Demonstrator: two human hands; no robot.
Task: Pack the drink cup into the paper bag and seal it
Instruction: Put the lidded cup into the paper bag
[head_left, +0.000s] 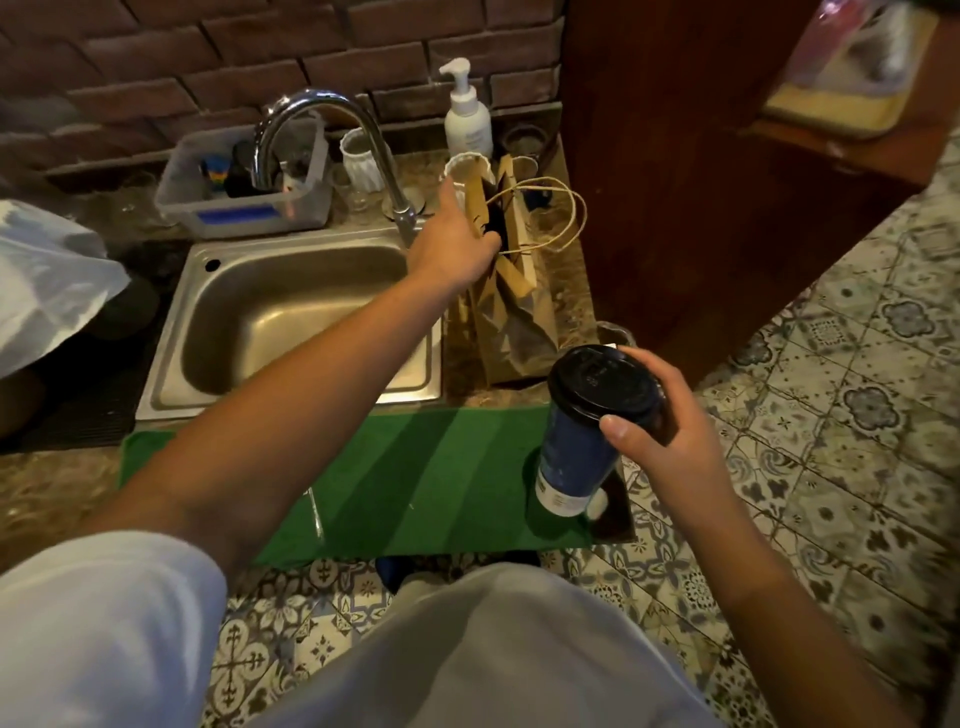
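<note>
A brown paper bag (511, 317) with twine handles stands upright on the counter to the right of the sink, its mouth partly open. My left hand (449, 249) reaches across the sink and grips the bag's near top edge, fingers inside the opening. A dark blue drink cup (576, 457) with a black lid is held upright in my right hand (660, 421), above the right end of a green mat (415, 483). The cup is below and in front of the bag, apart from it.
A steel sink (291, 317) with a curved faucet (332, 135) lies left of the bag. Behind it are a plastic tub (244, 208), white cups (361, 158) and a pump bottle (466, 111). A wooden cabinet (701, 182) stands right of the bag. Patterned tile floor is below.
</note>
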